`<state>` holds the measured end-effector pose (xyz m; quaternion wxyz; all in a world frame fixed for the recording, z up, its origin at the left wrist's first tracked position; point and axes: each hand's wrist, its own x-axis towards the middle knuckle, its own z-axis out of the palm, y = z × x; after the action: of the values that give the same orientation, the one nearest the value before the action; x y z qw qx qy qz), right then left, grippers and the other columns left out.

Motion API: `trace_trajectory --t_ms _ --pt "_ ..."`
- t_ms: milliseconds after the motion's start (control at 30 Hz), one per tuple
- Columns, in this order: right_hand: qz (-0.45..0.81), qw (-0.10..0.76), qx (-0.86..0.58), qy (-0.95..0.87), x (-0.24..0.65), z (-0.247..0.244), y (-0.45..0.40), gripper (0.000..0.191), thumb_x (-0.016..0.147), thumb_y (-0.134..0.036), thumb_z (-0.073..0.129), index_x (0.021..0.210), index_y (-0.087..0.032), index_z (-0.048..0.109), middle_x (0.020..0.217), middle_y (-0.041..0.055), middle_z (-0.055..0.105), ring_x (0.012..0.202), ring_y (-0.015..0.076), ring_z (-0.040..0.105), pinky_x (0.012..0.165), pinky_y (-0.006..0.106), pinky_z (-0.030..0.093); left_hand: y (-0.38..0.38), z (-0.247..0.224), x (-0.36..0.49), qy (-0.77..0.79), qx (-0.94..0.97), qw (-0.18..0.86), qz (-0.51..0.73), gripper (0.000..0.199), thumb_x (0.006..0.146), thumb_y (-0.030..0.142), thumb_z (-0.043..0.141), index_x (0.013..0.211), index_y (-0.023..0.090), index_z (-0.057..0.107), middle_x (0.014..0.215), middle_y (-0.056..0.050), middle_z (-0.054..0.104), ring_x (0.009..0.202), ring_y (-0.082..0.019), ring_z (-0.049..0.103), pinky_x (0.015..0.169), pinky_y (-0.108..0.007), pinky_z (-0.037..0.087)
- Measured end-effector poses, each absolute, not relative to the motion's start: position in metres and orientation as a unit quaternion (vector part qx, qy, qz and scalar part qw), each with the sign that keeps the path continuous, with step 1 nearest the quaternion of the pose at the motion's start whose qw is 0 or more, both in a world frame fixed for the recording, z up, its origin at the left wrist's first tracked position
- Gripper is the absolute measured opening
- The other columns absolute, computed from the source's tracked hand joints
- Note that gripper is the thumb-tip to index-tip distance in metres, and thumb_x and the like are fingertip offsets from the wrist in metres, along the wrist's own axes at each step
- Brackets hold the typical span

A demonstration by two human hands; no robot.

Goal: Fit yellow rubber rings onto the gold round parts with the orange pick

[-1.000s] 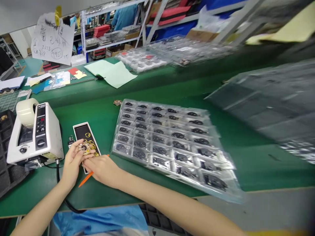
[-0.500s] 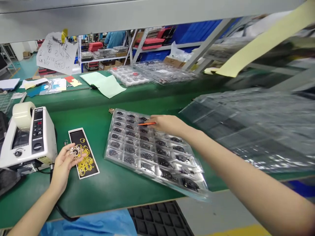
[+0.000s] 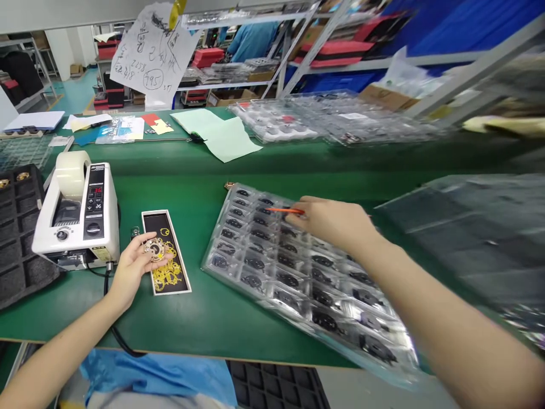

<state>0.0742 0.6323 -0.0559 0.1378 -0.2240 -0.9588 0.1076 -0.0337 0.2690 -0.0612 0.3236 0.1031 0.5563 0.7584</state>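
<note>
My left hand [image 3: 135,262] pinches a round gold-rimmed metal part [image 3: 155,249] over a narrow white-edged box [image 3: 187,283] that holds yellow ring-like pieces [image 3: 168,274]. A thin orange stick [image 3: 279,210] is gripped in my right hand [image 3: 327,221], its tip pointing left over the upper part of a clear plastic tray [image 3: 255,298]. Dark oval parts [image 3: 287,279] lie in the tray's compartments. Behind my left hand, next to the box, is a small metal item [image 3: 135,231].
A white tape dispenser [image 3: 96,227] stands left, beside a black foam tray [image 3: 25,227]. Stacked clear trays [image 3: 451,238] lie at right. On the back ledge are green paper [image 3: 230,139] and more trays [image 3: 276,122]. Beyond, a person in blue [image 3: 255,41] shows partly.
The view has shifted, so the bench items appear farther right and more of the black foam tray shows at left. Both hands still hold the same things.
</note>
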Motion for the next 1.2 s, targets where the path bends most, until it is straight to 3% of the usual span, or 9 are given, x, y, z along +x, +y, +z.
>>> trace_trajectory --t_ms 100,167,233,467,600,767,900,1033,1200 --pt "0.132 0.190 -0.206 -0.951 0.061 -0.050 0.576 0.013 0.078 -0.016 0.061 0.066 -0.013 0.067 0.069 0.0060 0.057 0.052 0.0103 0.043 0.047 0.025 0.025 0.269 -0.062 -0.034 0.556 0.107 0.323 0.759 0.040 0.079 0.024 0.061 0.118 0.018 0.054 0.100 -0.006 0.072 0.093 -0.024 0.072 0.097 -0.048 0.051" --pt "0.179 0.198 -0.155 -0.951 0.051 -0.048 0.530 0.018 0.083 -0.015 0.053 0.079 -0.017 0.071 0.076 0.0048 0.060 0.062 0.0131 0.053 0.054 0.025 0.036 0.269 -0.062 -0.034 0.559 0.108 0.323 0.756 0.042 0.079 0.023 0.061 0.120 0.019 0.053 0.103 -0.007 0.071 0.095 -0.024 0.072 0.097 -0.046 0.051" --pt "0.351 0.202 -0.048 -0.913 0.042 -0.047 0.486 0.023 0.086 -0.018 0.049 0.087 -0.019 0.073 0.084 0.0058 0.063 0.072 0.0163 0.058 0.061 0.027 0.042 0.269 -0.062 -0.033 0.567 0.112 0.322 0.750 0.039 0.080 0.024 0.062 0.118 0.018 0.055 0.103 -0.007 0.070 0.097 -0.023 0.071 0.096 -0.044 0.052" --pt "0.620 0.168 -0.051 -0.765 0.026 -0.057 0.423 0.019 0.081 -0.036 0.062 0.072 -0.020 0.070 0.072 0.0010 0.054 0.067 0.0149 0.051 0.063 0.030 0.041 0.270 -0.062 -0.034 0.607 0.164 0.261 0.733 0.034 0.076 0.030 0.072 0.109 0.022 0.065 0.106 -0.005 0.068 0.095 -0.018 0.064 0.090 -0.034 0.053" --pt "0.641 0.160 -0.068 -0.748 0.033 -0.062 0.419 0.021 0.080 -0.038 0.065 0.070 -0.020 0.069 0.072 0.0001 0.051 0.058 0.0111 0.042 0.056 0.027 0.036 0.269 -0.064 -0.034 0.648 0.181 0.229 0.703 0.025 0.073 0.039 0.074 0.078 0.016 0.068 0.080 -0.003 0.067 0.077 -0.016 0.062 0.080 -0.032 0.054" --pt "0.645 0.179 -0.065 -0.740 0.039 -0.057 0.413 0.021 0.082 -0.036 0.062 0.071 -0.019 0.068 0.072 0.0007 0.052 0.054 0.0097 0.037 0.049 0.026 0.029 0.268 -0.063 -0.033 0.662 0.195 0.235 0.685 0.027 0.073 0.042 0.075 0.074 0.016 0.067 0.072 -0.001 0.064 0.070 -0.014 0.060 0.073 -0.029 0.054" --pt "0.632 0.196 -0.080 -0.746 0.038 -0.055 0.415 0.023 0.083 -0.036 0.059 0.069 -0.019 0.065 0.071 0.0005 0.053 0.055 0.0106 0.038 0.051 0.026 0.032 0.269 -0.061 -0.031 0.622 0.218 0.265 0.704 0.024 0.077 0.038 0.072 0.092 0.020 0.068 0.091 -0.003 0.068 0.087 -0.017 0.064 0.083 -0.030 0.055" --pt "0.610 0.204 -0.090 -0.761 0.037 -0.056 0.419 0.018 0.082 -0.031 0.059 0.068 -0.020 0.064 0.073 0.0005 0.053 0.057 0.0112 0.040 0.054 0.026 0.034 0.270 -0.059 -0.029 0.595 0.220 0.310 0.708 0.049 0.081 0.040 0.068 0.126 0.026 0.056 0.130 -0.008 0.059 0.113 -0.023 0.059 0.095 -0.039 0.052" --pt "0.608 0.188 -0.088 -0.766 0.036 -0.055 0.418 0.013 0.077 -0.024 0.062 0.065 -0.020 0.064 0.079 0.0011 0.055 0.062 0.0116 0.043 0.058 0.026 0.037 0.270 -0.059 -0.027 0.593 0.231 0.341 0.692 0.055 0.081 0.043 0.068 0.130 0.023 0.055 0.126 -0.010 0.062 0.112 -0.025 0.061 0.099 -0.043 0.050"
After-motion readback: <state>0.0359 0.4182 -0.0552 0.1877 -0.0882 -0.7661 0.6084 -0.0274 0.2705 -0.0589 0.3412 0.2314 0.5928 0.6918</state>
